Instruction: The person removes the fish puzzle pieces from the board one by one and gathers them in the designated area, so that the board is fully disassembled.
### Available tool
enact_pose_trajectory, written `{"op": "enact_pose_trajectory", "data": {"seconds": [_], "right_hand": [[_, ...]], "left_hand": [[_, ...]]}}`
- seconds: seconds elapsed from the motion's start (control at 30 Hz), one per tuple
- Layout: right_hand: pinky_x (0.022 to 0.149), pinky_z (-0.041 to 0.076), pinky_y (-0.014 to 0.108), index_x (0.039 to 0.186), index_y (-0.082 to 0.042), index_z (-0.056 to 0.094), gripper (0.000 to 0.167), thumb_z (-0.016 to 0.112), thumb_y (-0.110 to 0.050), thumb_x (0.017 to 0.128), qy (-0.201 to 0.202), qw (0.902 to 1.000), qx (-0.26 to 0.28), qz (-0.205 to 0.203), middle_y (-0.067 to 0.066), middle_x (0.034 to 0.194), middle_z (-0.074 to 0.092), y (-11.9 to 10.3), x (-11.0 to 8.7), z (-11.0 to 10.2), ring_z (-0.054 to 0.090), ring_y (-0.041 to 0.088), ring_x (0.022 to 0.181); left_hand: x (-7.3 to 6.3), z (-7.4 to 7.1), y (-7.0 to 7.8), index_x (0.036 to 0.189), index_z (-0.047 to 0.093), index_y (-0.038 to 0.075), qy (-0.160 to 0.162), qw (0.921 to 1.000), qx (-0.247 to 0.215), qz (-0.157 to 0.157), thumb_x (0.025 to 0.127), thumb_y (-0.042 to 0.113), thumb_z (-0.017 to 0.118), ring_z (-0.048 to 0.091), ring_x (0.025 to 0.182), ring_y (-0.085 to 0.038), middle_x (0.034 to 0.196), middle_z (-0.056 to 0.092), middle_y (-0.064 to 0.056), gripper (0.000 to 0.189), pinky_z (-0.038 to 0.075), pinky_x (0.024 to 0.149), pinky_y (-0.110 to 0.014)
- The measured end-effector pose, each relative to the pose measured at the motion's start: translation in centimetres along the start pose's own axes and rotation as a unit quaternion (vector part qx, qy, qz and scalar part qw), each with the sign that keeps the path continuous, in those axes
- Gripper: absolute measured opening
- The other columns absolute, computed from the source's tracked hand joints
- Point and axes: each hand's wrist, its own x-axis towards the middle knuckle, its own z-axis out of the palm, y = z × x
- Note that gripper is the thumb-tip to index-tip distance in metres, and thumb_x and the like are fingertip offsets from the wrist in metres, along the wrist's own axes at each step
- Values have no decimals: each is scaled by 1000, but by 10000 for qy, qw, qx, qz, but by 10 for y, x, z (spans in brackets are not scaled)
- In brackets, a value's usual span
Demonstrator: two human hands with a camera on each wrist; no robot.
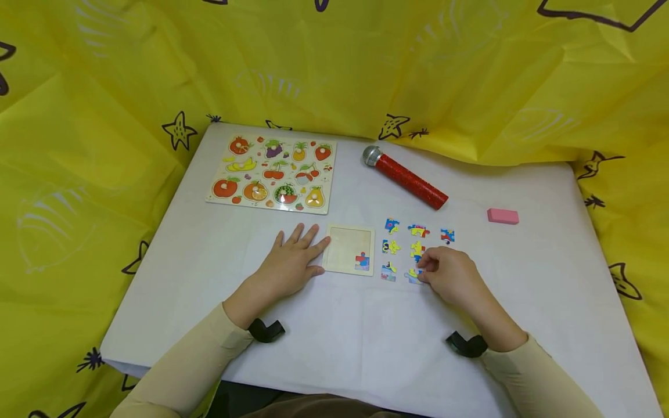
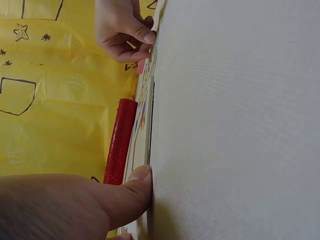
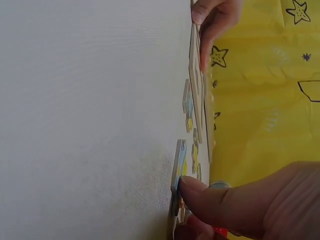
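Observation:
A square wooden puzzle tray lies on the table, with one red, blue and purple jigsaw piece in its lower right corner. My left hand rests flat with spread fingers, thumb and forefinger touching the tray's left edge. In the left wrist view, the thumb meets that edge. To the right of the tray, my right hand pinches a blue and yellow jigsaw piece by its edge, low at the tabletop. Several loose pieces lie around it, including a yellow one partly behind the fingers.
A fruit puzzle board lies at the back left. A red microphone lies slantwise behind the loose pieces, and a pink block sits farther right. Yellow patterned cloth hangs along the table's back and sides.

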Motion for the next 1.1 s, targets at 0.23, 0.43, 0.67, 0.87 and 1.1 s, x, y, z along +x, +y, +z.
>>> {"op": "enact_pose_trajectory", "data": {"seconds": [0.23, 0.43, 0.67, 0.87, 1.1], "right_hand": [[77, 50, 29, 106, -14, 80, 18, 85, -7, 91, 117, 9981, 342, -507, 2, 95, 72, -7, 9, 0, 62, 20, 87], [77, 52, 28, 113, -15, 81, 25, 85, -7, 90, -31, 9941, 571, -920, 2, 105, 74, -25, 20, 5, 62, 19, 90], [77, 52, 29, 119, -16, 81, 31, 86, -8, 90, -195, 9887, 578, -1372, 0, 106, 72, -51, 35, 18, 61, 18, 89], [70, 50, 29, 121, -15, 81, 35, 89, -10, 88, -405, 9846, 540, -1612, 0, 102, 68, -67, 44, 28, 59, 16, 83], [75, 49, 30, 123, -15, 81, 36, 89, -11, 88, -571, 9829, 408, -1705, 0, 102, 66, -74, 51, 39, 59, 16, 89]], "left_hand": [[-1, 0, 0, 169, 37, 30, -3, 10000, -28, 10, 106, 46, 65, 14, 168, -43, 180, 22, -7, 70, 16, 129, -76], [-1, 0, 0, 168, 38, 30, 13, 10000, -15, 28, 106, 46, 66, 15, 168, -43, 180, 23, -8, 70, 17, 129, -76], [-1, -1, 0, 168, 38, 30, 34, 10000, -4, 31, 106, 46, 66, 16, 168, -43, 180, 24, -8, 70, 18, 129, -76], [-1, -1, -1, 169, 37, 30, 3, 10000, -4, 27, 106, 47, 65, 15, 168, -43, 180, 23, -7, 70, 17, 129, -76], [0, -1, -1, 169, 37, 30, -4, 10000, -21, 35, 106, 46, 65, 15, 168, -43, 180, 22, -8, 70, 18, 129, -76]]}}
